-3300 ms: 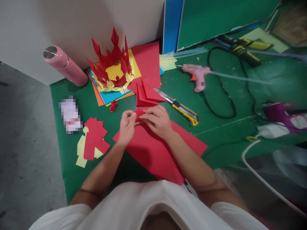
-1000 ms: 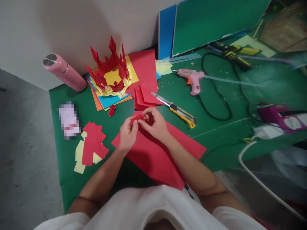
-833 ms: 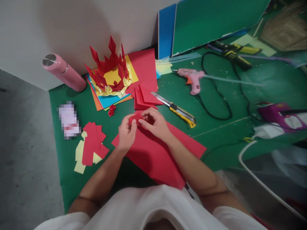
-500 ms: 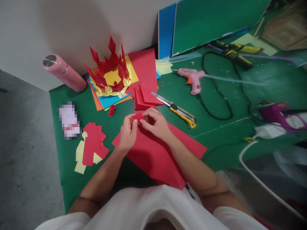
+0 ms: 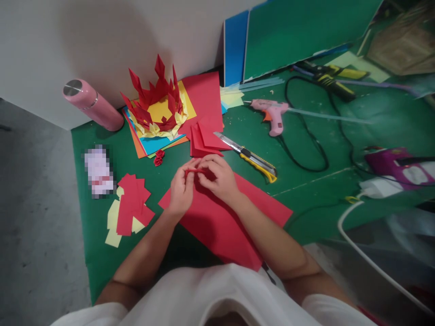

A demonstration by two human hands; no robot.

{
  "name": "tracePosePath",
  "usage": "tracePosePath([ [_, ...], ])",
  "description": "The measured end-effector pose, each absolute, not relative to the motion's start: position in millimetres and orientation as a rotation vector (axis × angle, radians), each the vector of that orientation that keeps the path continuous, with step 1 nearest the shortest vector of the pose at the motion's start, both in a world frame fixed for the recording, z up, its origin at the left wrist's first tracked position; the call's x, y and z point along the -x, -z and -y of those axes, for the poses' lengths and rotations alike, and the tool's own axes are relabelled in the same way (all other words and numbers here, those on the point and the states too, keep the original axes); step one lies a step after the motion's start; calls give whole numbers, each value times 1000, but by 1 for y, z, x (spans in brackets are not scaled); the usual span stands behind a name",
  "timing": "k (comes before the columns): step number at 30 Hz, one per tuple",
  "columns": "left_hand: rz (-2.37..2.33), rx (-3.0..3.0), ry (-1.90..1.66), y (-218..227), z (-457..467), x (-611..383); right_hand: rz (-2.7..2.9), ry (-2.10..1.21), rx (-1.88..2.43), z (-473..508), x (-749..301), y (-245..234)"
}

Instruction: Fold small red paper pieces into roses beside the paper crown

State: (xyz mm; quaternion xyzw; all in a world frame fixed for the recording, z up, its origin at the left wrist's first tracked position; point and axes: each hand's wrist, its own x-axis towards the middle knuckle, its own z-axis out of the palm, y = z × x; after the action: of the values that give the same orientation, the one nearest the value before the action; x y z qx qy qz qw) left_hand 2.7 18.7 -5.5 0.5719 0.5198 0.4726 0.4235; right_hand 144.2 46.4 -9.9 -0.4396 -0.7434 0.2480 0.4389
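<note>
Between my hands is a small piece of red paper, seen nearly edge-on as a thin strip. My left hand pinches its left end between thumb and fingers. On the other end, my right hand closes its fingertips around the paper, hiding part of it. Below both hands lies a large red sheet on the green table. Just beyond them are folded red papers and a yellow utility knife with its blade out. A small red paper rose sits to the left.
A red and yellow paper crown rests on coloured sheets at the back, near a pink bottle. Red and yellow paper scraps lie left, by a blurred-out object. A pink glue gun with black cord lies right.
The small red paper has turned from showing a flat face to showing its edge. My right fingers have shifted slightly around it; both hands stay in place.
</note>
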Motion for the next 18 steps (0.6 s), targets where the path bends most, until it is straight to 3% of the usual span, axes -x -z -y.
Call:
tracePosePath([
  [11, -1609, -1633, -1473, 6, -23, 1, 1791, -602, 1050, -45, -145, 6],
  [18, -1362, -1833, -1417, 1, -21, 0, 1806, -781, 961, -43, -146, -2],
])
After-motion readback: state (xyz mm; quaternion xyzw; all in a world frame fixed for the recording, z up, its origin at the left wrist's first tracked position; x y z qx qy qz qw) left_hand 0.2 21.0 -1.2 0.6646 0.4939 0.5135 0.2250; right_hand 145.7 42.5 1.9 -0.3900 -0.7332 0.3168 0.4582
